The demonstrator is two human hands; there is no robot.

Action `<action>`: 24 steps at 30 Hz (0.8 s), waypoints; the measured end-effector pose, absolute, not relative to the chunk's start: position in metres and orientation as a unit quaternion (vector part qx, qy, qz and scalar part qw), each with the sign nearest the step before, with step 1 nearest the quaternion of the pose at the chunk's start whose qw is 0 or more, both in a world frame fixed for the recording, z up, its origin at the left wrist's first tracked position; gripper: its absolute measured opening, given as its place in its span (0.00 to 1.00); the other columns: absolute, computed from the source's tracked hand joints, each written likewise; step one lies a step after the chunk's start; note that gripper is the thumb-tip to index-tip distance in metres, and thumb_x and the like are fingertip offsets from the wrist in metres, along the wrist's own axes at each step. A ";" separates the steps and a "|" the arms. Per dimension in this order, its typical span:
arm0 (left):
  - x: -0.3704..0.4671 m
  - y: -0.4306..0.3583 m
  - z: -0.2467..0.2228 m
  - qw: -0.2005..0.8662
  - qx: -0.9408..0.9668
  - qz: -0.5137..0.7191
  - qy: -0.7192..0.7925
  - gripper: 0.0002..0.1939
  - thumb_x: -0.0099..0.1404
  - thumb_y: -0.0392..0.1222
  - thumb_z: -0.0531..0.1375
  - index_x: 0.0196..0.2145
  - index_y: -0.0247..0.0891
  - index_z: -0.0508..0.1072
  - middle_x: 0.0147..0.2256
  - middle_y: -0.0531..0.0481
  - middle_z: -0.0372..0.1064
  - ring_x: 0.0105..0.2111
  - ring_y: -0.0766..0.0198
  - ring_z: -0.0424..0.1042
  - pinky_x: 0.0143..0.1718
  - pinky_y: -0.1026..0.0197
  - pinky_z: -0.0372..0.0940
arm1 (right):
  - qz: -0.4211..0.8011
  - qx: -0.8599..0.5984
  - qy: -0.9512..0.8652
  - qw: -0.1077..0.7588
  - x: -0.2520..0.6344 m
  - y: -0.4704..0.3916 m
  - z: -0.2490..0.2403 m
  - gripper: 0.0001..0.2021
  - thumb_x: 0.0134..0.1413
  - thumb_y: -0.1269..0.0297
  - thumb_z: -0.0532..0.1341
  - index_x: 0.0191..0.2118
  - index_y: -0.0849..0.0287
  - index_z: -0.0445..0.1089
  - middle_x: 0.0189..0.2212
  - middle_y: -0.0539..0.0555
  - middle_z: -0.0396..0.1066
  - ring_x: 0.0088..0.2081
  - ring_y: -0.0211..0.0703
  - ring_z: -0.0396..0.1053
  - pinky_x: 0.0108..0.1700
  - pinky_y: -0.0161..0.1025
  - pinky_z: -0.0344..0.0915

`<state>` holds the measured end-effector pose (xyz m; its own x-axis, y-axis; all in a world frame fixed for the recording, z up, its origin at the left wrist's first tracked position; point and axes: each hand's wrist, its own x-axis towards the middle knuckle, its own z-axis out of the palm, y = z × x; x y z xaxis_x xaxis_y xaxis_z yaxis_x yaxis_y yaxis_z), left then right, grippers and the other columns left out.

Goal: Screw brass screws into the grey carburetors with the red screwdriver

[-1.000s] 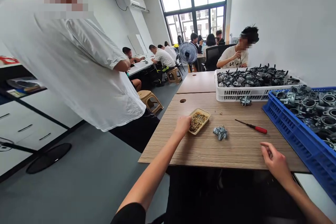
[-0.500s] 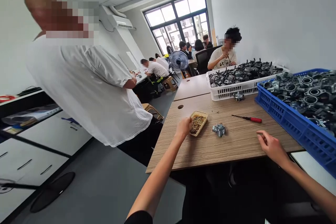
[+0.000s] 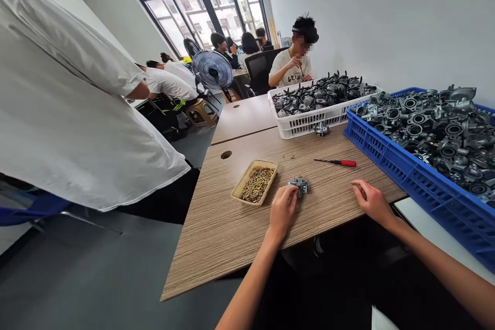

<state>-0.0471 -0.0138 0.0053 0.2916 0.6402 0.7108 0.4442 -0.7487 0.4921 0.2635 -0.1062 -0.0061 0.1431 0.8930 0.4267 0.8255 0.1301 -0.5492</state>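
My left hand (image 3: 283,209) is closed with its fingertips on the near left end of a small silver metal carburetor (image 3: 301,184), which sits on the wooden table (image 3: 216,227). Its fingers partly cover that carburetor. Just left of this hand stands a shallow cream tray (image 3: 236,195) full of small brass pieces. My right hand (image 3: 373,202) rests at the table's near right edge, thumb and forefinger apart, holding nothing. Beyond it lies a screwdriver (image 3: 347,163) with a red handle, its shaft pointing left.
A blue crate (image 3: 390,157) heaped with metal carburetor parts stands at right. Behind is a white crate (image 3: 297,126) of dark-fitted carburetors, with one loose carburetor (image 3: 320,129) before it. A co-worker (image 3: 292,64) sits beyond; a person in a white shirt (image 3: 77,113) stands close at left.
My left hand has left the rim of the cream tray and moved right onto the carburetor. The tray stays on the table. My view has swung right; my right hand keeps its pose.
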 end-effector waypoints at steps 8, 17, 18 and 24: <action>-0.050 -0.012 0.006 0.025 0.822 0.456 0.339 0.07 0.78 0.37 0.58 0.43 0.41 0.77 0.36 0.49 0.80 0.34 0.61 0.75 0.39 0.59 0.71 | 0.055 -0.663 -0.654 0.359 0.260 -0.107 0.002 0.12 0.72 0.59 0.54 0.48 0.55 0.73 0.31 0.55 0.78 0.31 0.48 0.77 0.38 0.43 0.73; -0.051 -0.014 0.010 -0.010 0.822 0.458 0.339 0.06 0.77 0.34 0.59 0.44 0.39 0.77 0.35 0.48 0.79 0.33 0.61 0.73 0.39 0.59 0.70 | 0.064 -0.663 -0.656 0.354 0.259 -0.108 0.002 0.12 0.73 0.59 0.54 0.50 0.56 0.73 0.30 0.53 0.76 0.30 0.47 0.75 0.40 0.43 0.73; -0.051 -0.014 0.010 -0.013 0.821 0.458 0.341 0.05 0.77 0.34 0.59 0.44 0.39 0.77 0.35 0.48 0.78 0.33 0.62 0.73 0.39 0.59 0.70 | 0.064 -0.664 -0.656 0.353 0.259 -0.107 0.002 0.12 0.73 0.59 0.54 0.50 0.56 0.73 0.30 0.53 0.76 0.30 0.47 0.75 0.40 0.43 0.73; -0.051 -0.014 0.007 -0.009 0.822 0.452 0.346 0.06 0.77 0.35 0.59 0.44 0.40 0.77 0.35 0.48 0.78 0.34 0.60 0.73 0.40 0.58 0.70 | 0.072 -0.670 -0.653 0.346 0.259 -0.108 0.003 0.13 0.73 0.58 0.54 0.50 0.56 0.74 0.29 0.53 0.75 0.31 0.48 0.75 0.42 0.44 0.73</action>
